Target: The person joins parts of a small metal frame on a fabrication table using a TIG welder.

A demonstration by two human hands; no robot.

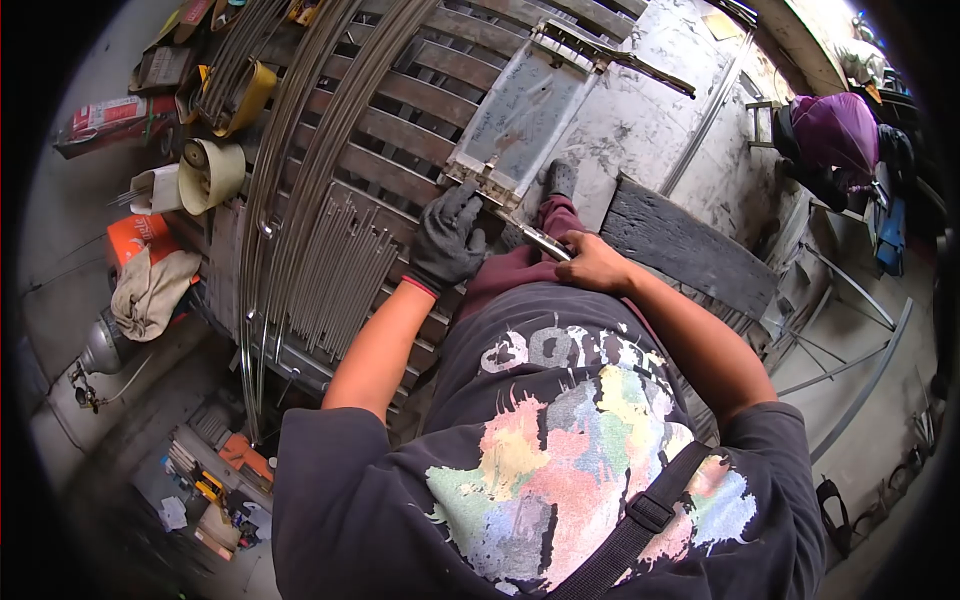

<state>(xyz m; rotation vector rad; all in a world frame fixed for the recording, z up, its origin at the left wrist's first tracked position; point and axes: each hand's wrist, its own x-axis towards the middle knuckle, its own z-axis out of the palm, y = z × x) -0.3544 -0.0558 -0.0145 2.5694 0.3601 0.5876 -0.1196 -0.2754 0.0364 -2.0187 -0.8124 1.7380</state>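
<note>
My left hand (447,238), in a dark grey glove with a red cuff, rests at the near end of a long metal jig (520,125). Its fingers are bent in at a small metal fitting (485,182) on that end; what they pinch is hidden. My bare right hand (594,262) is closed around the handle of a silver hand tool (540,240) that looks like locking pliers. The tool's far end points up and left, right at the jig's near corner. Left of the gloved hand, a row of short metal rods (335,270) lies on the slatted bench (400,135).
Long bundled rods (330,130) run along the bench's left side. A dark wooden board (690,245) lies to the right. Beyond the bench's left edge stand a yellow container (248,98) and a cloth (155,292). Metal frames (865,375) stand at right.
</note>
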